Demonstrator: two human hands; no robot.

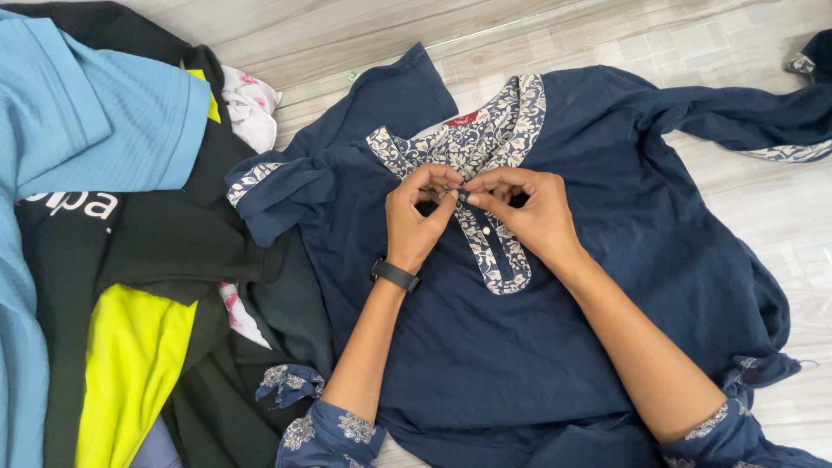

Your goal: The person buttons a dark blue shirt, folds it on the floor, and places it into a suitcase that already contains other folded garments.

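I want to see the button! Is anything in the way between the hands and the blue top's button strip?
No. Both hands already pinch the strip of the top: left hand and right hand meet at a small dark button. Nothing lies between them. The clothes pile sits off to the left.

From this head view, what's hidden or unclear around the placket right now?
- Button at the placket: covered by left hand and right hand fingertips.
- Navy tunic hem: cut off by the bottom edge.
- Right sleeve: runs off the right edge.
- Clothes pile: overlapping, cut at left.
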